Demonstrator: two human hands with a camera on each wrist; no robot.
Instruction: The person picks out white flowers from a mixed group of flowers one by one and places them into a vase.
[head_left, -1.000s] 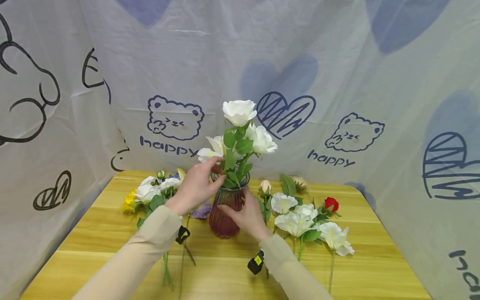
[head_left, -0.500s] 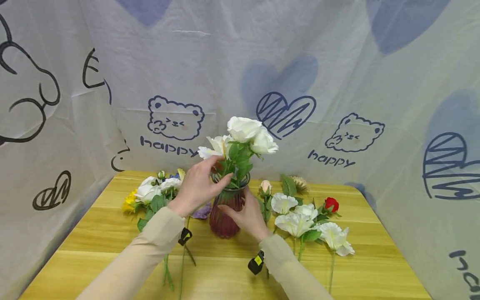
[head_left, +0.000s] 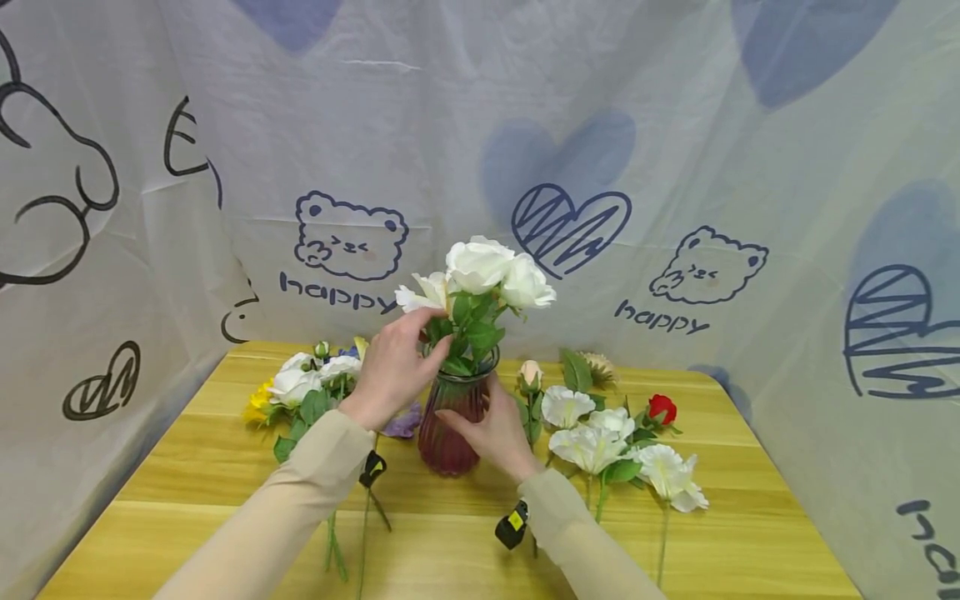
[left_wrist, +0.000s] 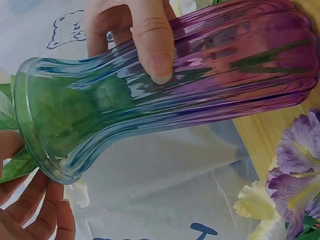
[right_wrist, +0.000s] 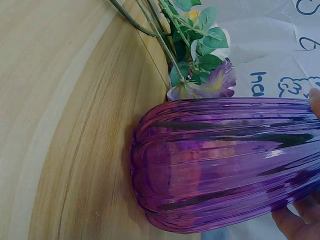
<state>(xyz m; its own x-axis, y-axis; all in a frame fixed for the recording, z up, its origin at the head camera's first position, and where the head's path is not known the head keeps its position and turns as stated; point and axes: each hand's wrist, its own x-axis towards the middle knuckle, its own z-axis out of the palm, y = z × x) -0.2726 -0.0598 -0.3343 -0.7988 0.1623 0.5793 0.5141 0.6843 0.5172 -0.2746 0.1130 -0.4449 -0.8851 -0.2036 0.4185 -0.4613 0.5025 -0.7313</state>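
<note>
A ribbed glass vase [head_left: 452, 425], clear blue-green at the mouth and purple-pink below, stands upright on the table. My right hand [head_left: 498, 429] grips its side, the thumb across the front in the left wrist view. White roses [head_left: 480, 265] and a white lily-like bloom [head_left: 426, 293] rise from the mouth, and dark stems show through the purple glass [right_wrist: 225, 150]. At the rim, my left hand [head_left: 397, 358] has thumb and fingers curled about the leafy stem of the front white rose; the exact pinch is hidden. Its fingertips [left_wrist: 52, 205] lie close against the rim.
Left of the vase lie white roses [head_left: 295, 385], a yellow flower [head_left: 258, 404] and a purple iris-like flower [head_left: 405, 422]. On the right are white flowers [head_left: 588, 448], a red rose [head_left: 663, 408] and a peach bud [head_left: 531, 374]. A printed cloth hangs behind the wooden table [head_left: 442, 542].
The tallest white rose has sunk lower into the vase, then shifted slightly left beside the other rose. My left thumb has moved a little with it; the right hand stays on the vase.
</note>
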